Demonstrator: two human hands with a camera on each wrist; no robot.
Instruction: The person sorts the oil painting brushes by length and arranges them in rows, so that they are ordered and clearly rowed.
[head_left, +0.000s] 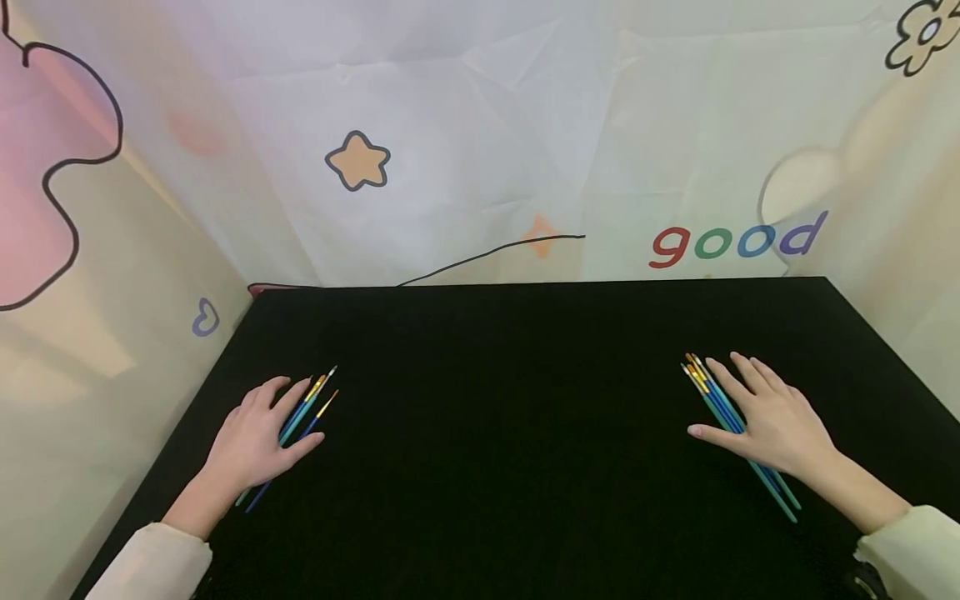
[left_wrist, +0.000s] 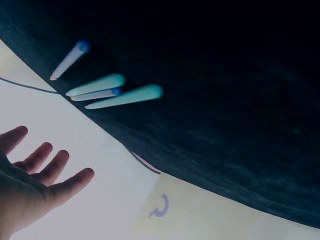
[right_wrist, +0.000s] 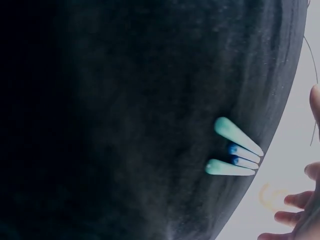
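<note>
Several thin paintbrushes [head_left: 303,408] with teal and blue handles lie at the left of the black table, bristles pointing away. My left hand [head_left: 258,433] is over them, fingers spread, covering the middle of their handles. On the right side lies a second bunch of paintbrushes [head_left: 712,396], also teal and blue with gold ferrules. Over that bunch my right hand [head_left: 780,421] is spread, thumb stretched across the handles. In the left wrist view the handle ends [left_wrist: 135,95] lie apart from the hand; the right wrist view shows teal and blue handle ends [right_wrist: 230,170] too.
The black table top [head_left: 510,417] stretches between the two bunches. Behind it hangs a pale cloth backdrop [head_left: 480,150] with a star, a flower and the word "good". More printed cloth [head_left: 90,417] borders the left edge.
</note>
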